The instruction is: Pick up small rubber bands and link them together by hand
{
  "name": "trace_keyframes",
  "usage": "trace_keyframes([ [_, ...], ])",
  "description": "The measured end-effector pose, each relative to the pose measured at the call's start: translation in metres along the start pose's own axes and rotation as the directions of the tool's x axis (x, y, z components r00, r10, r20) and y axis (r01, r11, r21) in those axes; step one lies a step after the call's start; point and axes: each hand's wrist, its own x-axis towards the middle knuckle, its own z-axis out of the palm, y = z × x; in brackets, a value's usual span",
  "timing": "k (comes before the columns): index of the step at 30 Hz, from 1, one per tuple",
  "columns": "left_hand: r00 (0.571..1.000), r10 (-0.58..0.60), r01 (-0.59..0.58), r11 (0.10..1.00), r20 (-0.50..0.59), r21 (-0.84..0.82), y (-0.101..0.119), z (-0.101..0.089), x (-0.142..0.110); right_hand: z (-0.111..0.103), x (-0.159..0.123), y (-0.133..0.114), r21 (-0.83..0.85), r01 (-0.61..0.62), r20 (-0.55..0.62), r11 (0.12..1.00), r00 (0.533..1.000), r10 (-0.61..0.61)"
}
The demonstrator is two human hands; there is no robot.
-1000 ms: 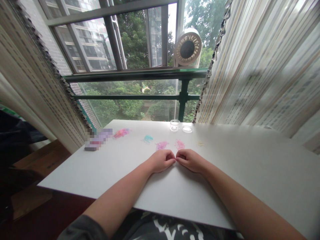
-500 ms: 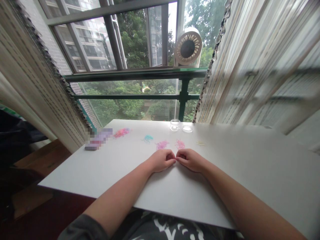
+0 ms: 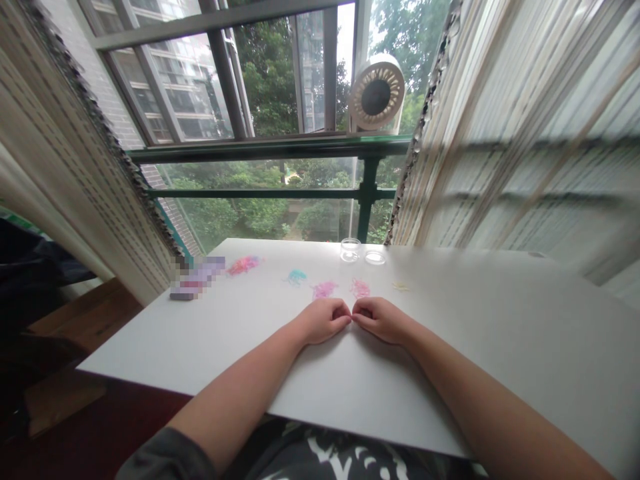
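My left hand (image 3: 326, 320) and my right hand (image 3: 379, 320) rest on the white table (image 3: 200, 347), closed in pinches whose fingertips meet. Whatever is between the fingertips, if anything, is too small to see. Just beyond my left hand lies a pink-purple pile of thin bands or strands (image 3: 324, 289). A pink pile (image 3: 360, 288) of the same kind sits right beyond my right hand. Farther left are a turquoise pile (image 3: 297, 277) and a mixed red, orange and purple pile (image 3: 244, 265). A few pale yellow strands (image 3: 400, 287) lie to the right.
Near the far table edge stand a clear round container (image 3: 350, 251) and a clear round lid or shallow dish (image 3: 375, 258). A blurred-out purple box (image 3: 200, 279) lies at the left edge. A white fan (image 3: 376, 97) stands by the window; curtains (image 3: 480, 133) hang at both sides.
The right-hand curtain has shifted a little. Both hands and the piles look the same as before.
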Motion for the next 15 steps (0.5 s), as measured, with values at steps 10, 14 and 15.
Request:
trace_keyframes([
  [10,1.0,0.007,-0.007,1.0,0.001,0.012,0.0023,-0.0005,0.0002,-0.001,-0.0018,-0.0015,-0.005,0.004,0.003,1.0,1.0,-0.004],
  [14,1.0,-0.005,0.005,1.0,-0.001,0.024,0.0043,-0.001,0.0003,-0.0009,-0.0016,-0.0005,-0.006,0.013,0.001,1.0,1.0,-0.013],
  [15,1.0,-0.009,0.009,1.0,-0.001,0.025,0.0045,-0.0012,0.0003,-0.0007,-0.0014,-0.0002,-0.003,0.013,0.004,1.0,1.0,-0.013],
])
